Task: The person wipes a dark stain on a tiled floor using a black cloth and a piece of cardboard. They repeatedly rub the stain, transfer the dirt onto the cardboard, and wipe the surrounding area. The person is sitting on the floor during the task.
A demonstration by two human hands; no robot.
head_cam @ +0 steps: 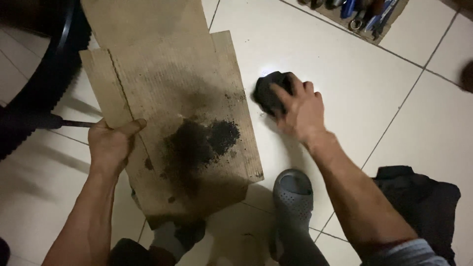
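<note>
Left hand [111, 143] grips my stained cardboard sheet [182, 108] by its edge on the floor [354, 88]; right hand [299, 111] presses a black rag [268, 91] to the tile. Grime still on cardboard, wiping unfinished I reckon.

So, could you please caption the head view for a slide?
Left hand grips stained cardboard; right hand presses a dark rag on the tiles.

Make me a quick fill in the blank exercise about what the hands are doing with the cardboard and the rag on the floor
1. The left hand grips the edge of the stained ____.
2. The right hand presses a ____ rag on the floor tiles.
3. The dark stain lies on the ____.

Missing words: cardboard; black; cardboard
</note>
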